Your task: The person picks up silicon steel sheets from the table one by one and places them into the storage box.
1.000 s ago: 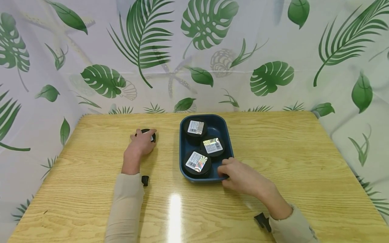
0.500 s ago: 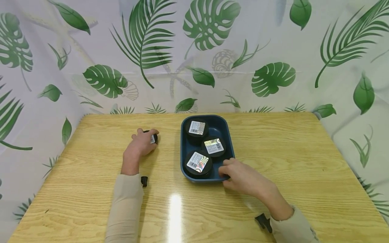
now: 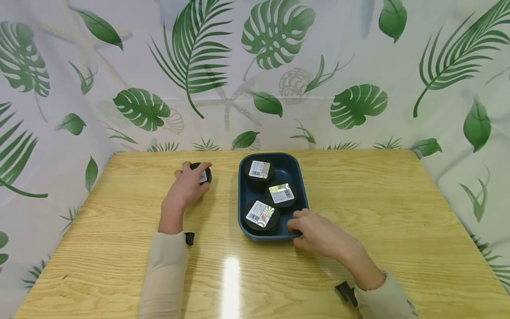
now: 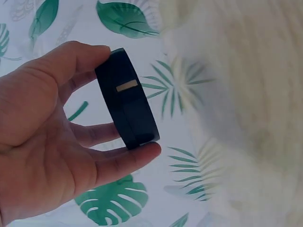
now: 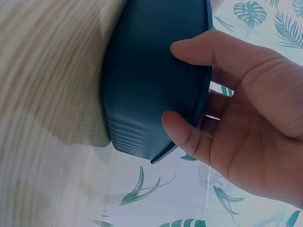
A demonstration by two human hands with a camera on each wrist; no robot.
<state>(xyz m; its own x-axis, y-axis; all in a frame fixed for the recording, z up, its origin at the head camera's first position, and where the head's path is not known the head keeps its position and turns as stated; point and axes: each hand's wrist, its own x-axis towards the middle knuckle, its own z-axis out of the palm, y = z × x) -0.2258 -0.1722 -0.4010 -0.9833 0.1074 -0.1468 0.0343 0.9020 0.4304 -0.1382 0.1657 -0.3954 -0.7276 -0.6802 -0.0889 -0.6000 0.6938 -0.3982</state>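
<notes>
In the head view my left hand point(image 3: 187, 186) holds a flat, round black container point(image 3: 204, 174) with a white label, left of the tray. The left wrist view has thumb and fingers pinching the rim of this black container point(image 4: 127, 101), held on edge in that picture and apart from the table. My right hand point(image 3: 320, 235) grips the near right corner of a dark blue tray point(image 3: 301, 186). Seen from the right wrist, thumb and a finger press the outer wall of the tray point(image 5: 142, 80), other fingers going over its rim. Inside lie three similar black containers point(image 3: 260, 215) with white labels.
A wooden table point(image 3: 378, 199) carries the tray near its far edge. Behind and at both sides hangs a white cloth point(image 3: 311, 53) printed with green leaves. Small black clips point(image 3: 189, 239) sit at both cuffs.
My left hand has raised the black container a little, shifting it slightly up and away. The right hand keeps its grip on the tray. The head view has tilted slightly.
</notes>
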